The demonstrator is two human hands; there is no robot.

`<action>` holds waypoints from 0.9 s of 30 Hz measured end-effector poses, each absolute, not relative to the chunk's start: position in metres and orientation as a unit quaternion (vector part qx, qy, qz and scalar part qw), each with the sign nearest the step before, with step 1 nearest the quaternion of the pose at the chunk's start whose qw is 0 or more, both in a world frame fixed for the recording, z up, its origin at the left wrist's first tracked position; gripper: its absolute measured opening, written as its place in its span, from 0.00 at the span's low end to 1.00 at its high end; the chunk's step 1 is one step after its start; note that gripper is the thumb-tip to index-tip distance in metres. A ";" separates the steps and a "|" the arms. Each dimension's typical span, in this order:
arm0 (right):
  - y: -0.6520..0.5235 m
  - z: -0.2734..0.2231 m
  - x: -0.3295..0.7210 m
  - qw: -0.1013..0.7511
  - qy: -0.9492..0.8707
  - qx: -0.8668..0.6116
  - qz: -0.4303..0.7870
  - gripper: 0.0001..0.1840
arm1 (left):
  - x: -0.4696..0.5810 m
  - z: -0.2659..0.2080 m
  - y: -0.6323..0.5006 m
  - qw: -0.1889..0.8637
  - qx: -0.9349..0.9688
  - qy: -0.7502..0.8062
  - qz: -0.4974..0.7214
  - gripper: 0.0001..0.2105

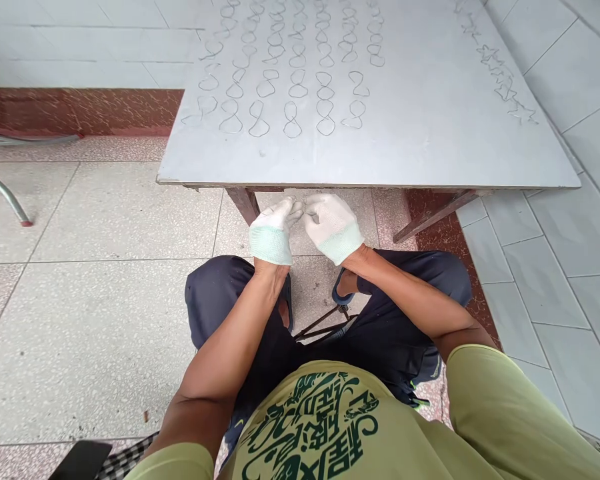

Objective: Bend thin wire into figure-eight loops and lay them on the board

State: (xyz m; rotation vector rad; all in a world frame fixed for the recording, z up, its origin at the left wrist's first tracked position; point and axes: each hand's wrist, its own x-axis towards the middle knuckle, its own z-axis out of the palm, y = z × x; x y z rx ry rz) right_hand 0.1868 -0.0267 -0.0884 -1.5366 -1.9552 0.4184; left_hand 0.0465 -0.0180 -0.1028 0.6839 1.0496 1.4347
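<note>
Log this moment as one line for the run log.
left hand: gloved, pinching thin wire | right hand: gloved, pinching same wire | table: rows of figure-eight wire loops

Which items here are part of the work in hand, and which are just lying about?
In use:
left white-gloved hand
right white-gloved hand
small wire piece pinched between them, barely visible
rows of bent figure-eight wire loops
grey table board

Lying about:
star-shaped wire chain
metal tube leg with red tip
black object at bottom left

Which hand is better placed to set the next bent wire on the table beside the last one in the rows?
Right, probably. The last wire loop lies right of centre on the table, and the right hand sits on that side. The left hand would need to cross over.
</note>
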 end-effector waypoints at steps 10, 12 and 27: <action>-0.023 -0.069 0.204 0.274 -0.673 -0.590 0.353 0.11 | 0.022 -0.106 -0.003 0.599 0.425 0.468 0.492 0.21; -0.023 -0.064 0.208 0.265 -0.671 -0.579 0.378 0.09 | 0.018 -0.104 -0.001 0.613 0.441 0.466 0.461 0.22; -0.023 -0.070 0.217 0.216 -0.677 -0.536 0.456 0.21 | -0.006 -0.098 0.001 0.564 0.507 0.517 0.397 0.19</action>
